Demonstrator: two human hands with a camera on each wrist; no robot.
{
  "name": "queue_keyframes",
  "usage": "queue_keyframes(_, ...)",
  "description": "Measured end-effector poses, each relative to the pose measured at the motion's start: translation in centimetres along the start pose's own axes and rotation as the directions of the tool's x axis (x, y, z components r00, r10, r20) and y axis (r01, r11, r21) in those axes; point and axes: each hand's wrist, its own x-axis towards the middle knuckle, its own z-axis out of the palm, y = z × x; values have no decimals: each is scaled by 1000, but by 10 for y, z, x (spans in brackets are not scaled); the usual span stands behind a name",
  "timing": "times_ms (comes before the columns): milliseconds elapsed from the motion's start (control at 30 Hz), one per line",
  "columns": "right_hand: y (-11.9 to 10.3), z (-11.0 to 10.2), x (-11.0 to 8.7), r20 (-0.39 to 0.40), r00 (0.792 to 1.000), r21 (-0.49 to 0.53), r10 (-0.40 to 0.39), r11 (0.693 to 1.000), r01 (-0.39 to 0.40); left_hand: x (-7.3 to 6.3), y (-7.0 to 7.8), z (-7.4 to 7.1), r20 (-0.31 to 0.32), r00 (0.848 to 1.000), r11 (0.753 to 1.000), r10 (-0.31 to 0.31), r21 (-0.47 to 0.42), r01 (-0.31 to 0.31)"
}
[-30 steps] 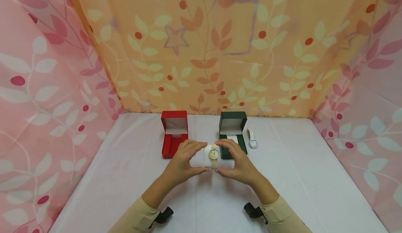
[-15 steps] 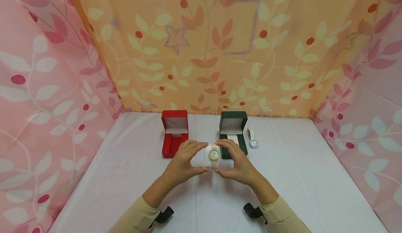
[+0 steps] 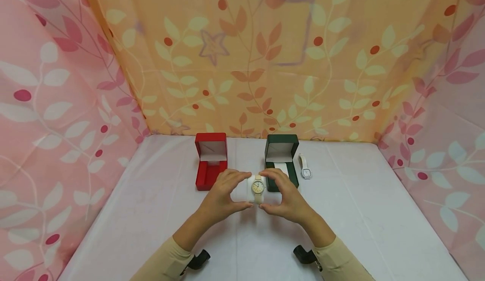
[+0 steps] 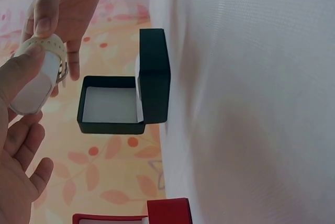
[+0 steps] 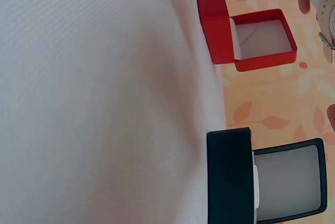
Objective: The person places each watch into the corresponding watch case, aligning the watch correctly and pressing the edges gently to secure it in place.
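Observation:
A round-faced watch [image 3: 257,187] with a cream strap is fastened around a white cushion [image 4: 32,96]. It is held above the table, dial toward the head camera. My left hand [image 3: 219,194] pinches it from the left, thumb below and fingertips above. From the other side my right hand [image 3: 286,196] grips it the same way. In the left wrist view both thumbs press at the strap's holed part, near its buckle. Behind my right hand stands an open green watch box [image 3: 281,146], partly hidden, with something white inside. An open red watch box [image 3: 211,144] stands behind my left hand.
A second watch [image 3: 306,172] with a white strap and squarish face lies right of the green box. White cloth [image 3: 159,213] covers the table. Patterned fabric [image 3: 242,62] hangs at the back and both sides. Black cameras [image 3: 198,259] sit at the wrists.

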Motion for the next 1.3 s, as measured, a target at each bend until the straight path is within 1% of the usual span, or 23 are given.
queue_keyframes(167, 1, 0, -1, 0, 1000, -27, -4, 1000, 4, -1, 0, 1, 11, 1000, 1000, -5, 3, 5)
queue_keyframes(467, -1, -1, -1, 4, 1000, -54, -6, 998, 6, -1, 3, 1, 7, 1000, 1000, -17, -14, 17)
queue_keyframes(733, 0, 0, 0, 4, 1000, -39, -7, 999, 7, -1, 1, 4, -3, 1000, 1000, -6, -8, 6)
queue_keyframes(900, 2, 1, -1, -1, 1000, -40, -13, 999, 13, -2, 1, 4, -1, 1000, 1000, -13, -4, 13)
queue_keyframes(1100, 0, -2, 0, -41, 998, -41, -52, 998, 51, 1, 3, -1, -13, 1000, 1000, 8, -15, -9)
queue_keyframes(1167, 0, -3, 1, -54, 996, -37, -74, 997, 72, 2, 4, -3, -7, 1000, 1000, 4, -19, -4)
queue_keyframes(1300, 0, -5, 3, -51, 994, -30, -99, 995, 98, 2, 3, -5, 8, 1000, 1000, -9, -26, 9)
